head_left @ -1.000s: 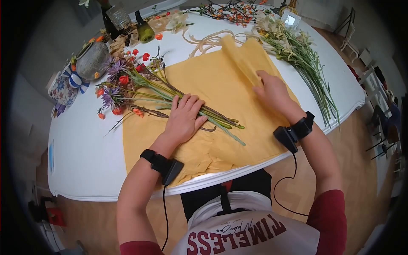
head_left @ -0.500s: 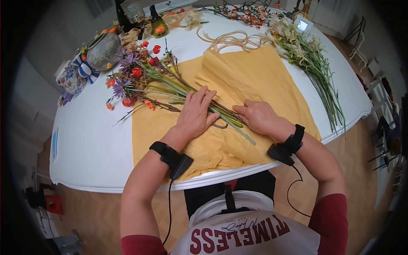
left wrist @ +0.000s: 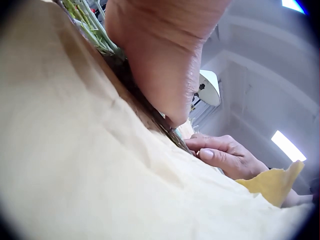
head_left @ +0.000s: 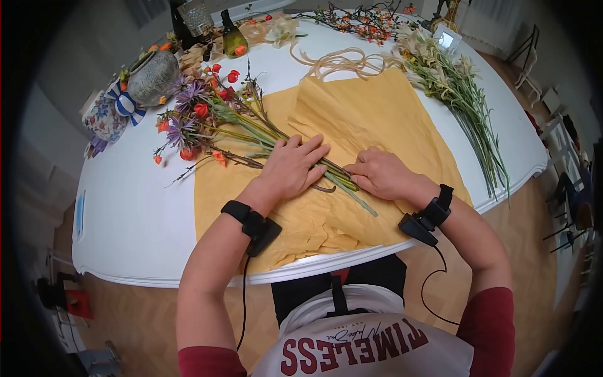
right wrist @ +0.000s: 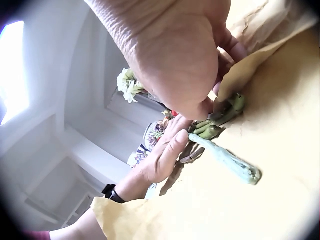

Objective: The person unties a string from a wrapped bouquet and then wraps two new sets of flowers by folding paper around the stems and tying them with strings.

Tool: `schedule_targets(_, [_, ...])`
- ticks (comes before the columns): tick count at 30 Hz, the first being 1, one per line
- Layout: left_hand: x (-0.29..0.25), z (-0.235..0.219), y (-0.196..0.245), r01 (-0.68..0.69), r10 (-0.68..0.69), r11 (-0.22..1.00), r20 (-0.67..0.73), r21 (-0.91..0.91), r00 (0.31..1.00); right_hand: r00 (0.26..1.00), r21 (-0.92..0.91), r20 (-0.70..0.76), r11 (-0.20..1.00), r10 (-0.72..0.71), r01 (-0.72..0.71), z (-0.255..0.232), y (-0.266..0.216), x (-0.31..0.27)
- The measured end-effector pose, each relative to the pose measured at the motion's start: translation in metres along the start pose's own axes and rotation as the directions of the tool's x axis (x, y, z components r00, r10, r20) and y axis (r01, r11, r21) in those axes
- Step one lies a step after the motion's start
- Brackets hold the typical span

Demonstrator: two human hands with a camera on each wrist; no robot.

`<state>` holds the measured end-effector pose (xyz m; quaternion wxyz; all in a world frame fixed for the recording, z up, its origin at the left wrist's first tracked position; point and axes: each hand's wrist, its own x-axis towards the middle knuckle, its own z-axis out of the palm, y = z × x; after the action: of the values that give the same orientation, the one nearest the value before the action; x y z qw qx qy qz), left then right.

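Observation:
A sheet of yellow wrapping paper [head_left: 414, 125] lies on the white table, its upper part folded over toward the left. Across it rests a bouquet [head_left: 201, 110] of red, orange and purple flowers with twigs, heads at the left and stems [head_left: 344, 182] pointing lower right. My left hand [head_left: 290, 168] presses on the stems with its fingers extended. Close to the stem ends, my right hand [head_left: 380, 174] pinches the folded paper edge with curled fingers. In the right wrist view, that paper edge [right wrist: 240, 75] runs up to the fingers, over the green stem ends [right wrist: 220, 122].
Pale lilies with long green stems [head_left: 468, 116] lie at the right. Beige ribbon [head_left: 345, 61] loops behind the paper. Farther back are orange-berried branches [head_left: 358, 24] and a green bottle [head_left: 233, 39]. A grey vase [head_left: 152, 76] and a floral pot [head_left: 103, 118] stand at the left.
My right hand has brought the lifted paper edge leftward and down to the stems, folding the sheet over. My left hand has stayed on the stems throughout.

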<state>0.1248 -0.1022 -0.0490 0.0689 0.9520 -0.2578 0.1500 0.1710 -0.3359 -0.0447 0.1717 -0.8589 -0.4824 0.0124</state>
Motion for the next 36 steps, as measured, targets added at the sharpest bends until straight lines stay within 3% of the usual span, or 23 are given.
schedule_targets(3, [0.005,0.0,-0.001,0.041,-0.043,0.999,0.106,0.014,0.993,0.995,-0.032,-0.008,0.995,-0.096,0.096,-0.011,0.003,0.008])
schedule_targets(4, [0.005,0.001,-0.002,0.032,-0.033,0.999,0.078,0.019,0.996,0.973,-0.002,-0.226,0.999,-0.042,0.043,-0.016,0.004,0.011])
schedule_targets(5, [0.003,0.003,-0.002,0.024,-0.025,0.999,0.052,0.023,0.998,0.903,0.044,-0.43,0.999,0.021,-0.003,-0.018,0.005,0.014])
schedule_targets(8, [0.002,0.001,-0.001,0.036,-0.037,0.999,0.06,0.007,0.998,0.886,-0.054,-0.464,0.997,0.023,-0.054,-0.01,0.022,0.026])
schedule_targets(9, [0.002,0.004,-0.002,0.036,-0.037,0.999,0.058,0.008,0.998,0.885,-0.055,-0.465,0.997,0.021,-0.053,-0.004,0.025,0.028])
schedule_targets(11, [0.0,0.009,-0.003,0.013,-0.012,1.0,-0.055,0.02,0.998,0.965,-0.077,-0.26,0.995,0.037,-0.059,0.006,0.027,0.03])
schedule_targets(14, [-0.002,0.012,-0.004,0.016,-0.012,0.999,-0.098,0.042,0.995,0.985,-0.102,-0.172,0.993,0.035,-0.053,0.021,0.026,0.034])
schedule_targets(20, [-0.002,0.009,-0.003,0.038,-0.038,0.999,-0.019,-0.021,0.999,0.991,-0.217,-0.091,0.969,0.102,-0.12,0.024,0.024,0.035])
schedule_targets(24, [-0.001,0.003,0.0,0.062,-0.062,0.996,0.004,-0.057,0.998,0.979,-0.288,-0.108,0.938,0.17,-0.195,0.024,0.032,0.035])
schedule_targets(26, [-0.001,0.002,0.0,0.085,-0.083,0.994,0.04,-0.073,0.996,0.952,-0.169,-0.131,0.94,0.275,-0.295,0.015,0.031,0.037])
schedule_targets(27, [-0.001,0.003,0.0,0.09,-0.087,0.993,0.043,-0.077,0.995,0.953,-0.168,-0.125,0.941,0.276,-0.294,0.012,0.03,0.036])
schedule_targets(29, [-0.002,0.005,-0.001,0.078,-0.077,0.994,0.017,-0.081,0.997,0.881,-0.147,-0.19,0.874,0.434,-0.462,0.003,0.024,0.036])
schedule_targets(30, [-0.003,0.007,-0.002,0.084,-0.083,0.993,0.018,-0.084,0.996,0.883,-0.148,-0.184,0.876,0.432,-0.459,0.001,0.024,0.036])
schedule_targets(32, [-0.005,0.012,-0.003,0.064,-0.074,0.992,-0.099,-0.105,0.992,0.831,0.016,-0.168,0.845,0.53,-0.535,-0.004,0.026,0.036])
schedule_targets(36, [-0.008,0.015,-0.005,0.091,-0.116,0.981,-0.145,-0.172,0.983,0.849,0.082,-0.323,0.906,0.418,-0.416,-0.003,0.032,0.037])
